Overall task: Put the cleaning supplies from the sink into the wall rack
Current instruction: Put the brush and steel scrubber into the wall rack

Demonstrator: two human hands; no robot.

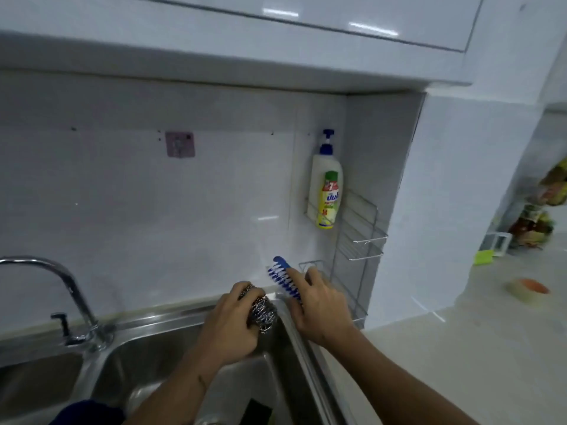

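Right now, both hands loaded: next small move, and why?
Probably carry the right hand with the blue brush on to the lower tier of the wire wall rack. The brush is already beside that rack and only the soap bottle sits on the top tier. The left hand holds the steel scourer over the sink.

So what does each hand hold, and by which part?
Left hand: steel scourer, gripped around its body. Right hand: brush, held by its rear part.

Two hands (228,326), one brush (283,279), one scourer (264,312), one bottle (325,185), one rack (357,240)
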